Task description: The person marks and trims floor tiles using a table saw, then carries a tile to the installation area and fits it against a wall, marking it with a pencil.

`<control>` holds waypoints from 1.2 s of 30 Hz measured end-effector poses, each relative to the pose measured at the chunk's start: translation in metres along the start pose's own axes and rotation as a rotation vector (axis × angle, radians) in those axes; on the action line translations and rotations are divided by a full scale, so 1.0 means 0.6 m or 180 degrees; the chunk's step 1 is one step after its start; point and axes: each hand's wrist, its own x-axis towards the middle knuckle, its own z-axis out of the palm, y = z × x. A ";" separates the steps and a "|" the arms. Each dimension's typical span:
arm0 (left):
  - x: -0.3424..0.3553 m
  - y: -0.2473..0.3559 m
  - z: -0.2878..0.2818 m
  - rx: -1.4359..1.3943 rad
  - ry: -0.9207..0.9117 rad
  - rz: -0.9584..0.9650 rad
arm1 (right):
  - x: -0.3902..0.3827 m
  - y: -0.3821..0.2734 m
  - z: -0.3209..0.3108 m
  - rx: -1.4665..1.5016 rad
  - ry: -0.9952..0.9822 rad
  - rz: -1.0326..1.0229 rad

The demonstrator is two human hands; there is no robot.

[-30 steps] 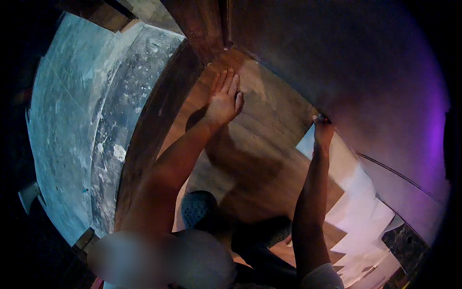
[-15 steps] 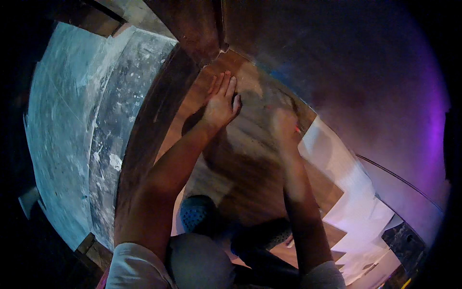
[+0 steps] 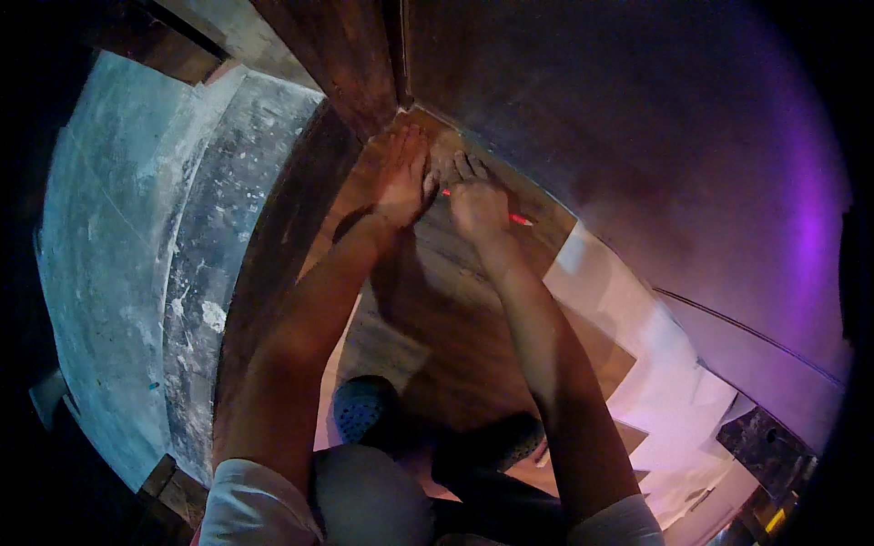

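My left hand [image 3: 401,187] lies flat on the wood-look floor planks [image 3: 455,300], fingers stretched toward the corner below the dark brown door frame. Close to its right, my right hand [image 3: 479,202] presses down on the same planks with its front fingers reaching forward. A slim red pencil [image 3: 521,219] is gripped across my right palm. One red end pokes out beside the thumb and a pale pointed tip shows on the other side. My palm hides its middle.
A dark wall panel [image 3: 583,118] rises along the right. At the left runs a scuffed, paint-spotted grey strip [image 3: 214,227] beside a dark brown sill [image 3: 264,264]. White underlay [image 3: 692,382] shows past the stepped plank ends. My clog [image 3: 364,408] rests on the planks.
My right hand has moved left and forward, from a blurred position above the planks down beside my left hand. The left hand has slid slightly forward, still flat. The view has shifted a little.
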 end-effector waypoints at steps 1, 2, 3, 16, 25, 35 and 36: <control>0.005 0.006 -0.001 -0.0025 -0.0007 0.0017 | -0.003 0.004 0.002 -0.0005 0.0062 -0.0014; 0.011 0.012 -0.003 -0.0052 -0.0015 0.0035 | -0.006 0.009 0.004 -0.0023 0.0052 0.0002; 0.016 0.019 -0.004 -0.0080 -0.0023 0.0056 | -0.011 0.016 0.005 -0.0041 0.0041 0.0022; 0.050 0.008 -0.036 0.2134 -0.2086 0.0156 | 0.005 -0.020 -0.039 -0.0055 -0.0571 0.0229; 0.011 0.032 -0.046 0.1532 -0.1737 0.0158 | -0.045 -0.018 -0.021 -0.0275 -0.0552 0.0251; 0.040 0.010 -0.060 0.1588 -0.1941 0.0344 | -0.036 -0.045 -0.065 0.0153 -0.1066 0.0595; 0.022 0.012 -0.065 0.1914 -0.1868 0.0651 | -0.037 -0.051 -0.092 -0.0018 -0.1417 0.0558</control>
